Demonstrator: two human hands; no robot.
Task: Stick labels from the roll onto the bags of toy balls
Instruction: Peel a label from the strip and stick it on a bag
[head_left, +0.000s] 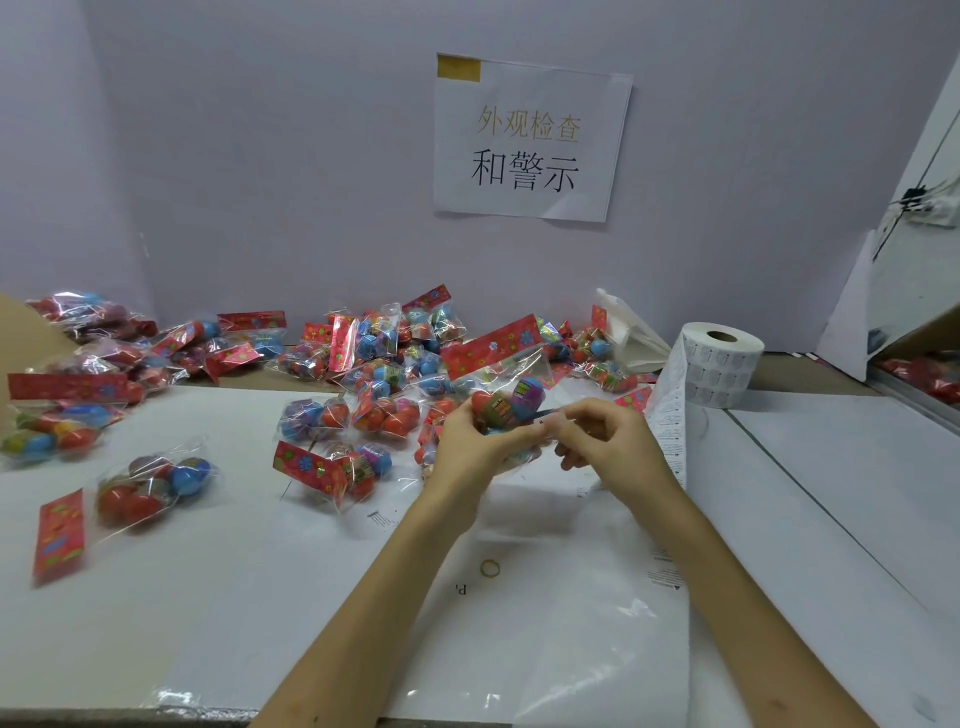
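Clear bags of balls lie left on the table. Centre, the left hand grips one bag aloft; the right hand pinches its front. Any label wants pressing flat from one edge, I judge. The roll stands right.

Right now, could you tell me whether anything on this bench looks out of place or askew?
A loose rubber band lies alone on the white sheet, away from the bags. The wall sign hangs slightly tilted, with tape visible only at its top left, its lower right corner folded.
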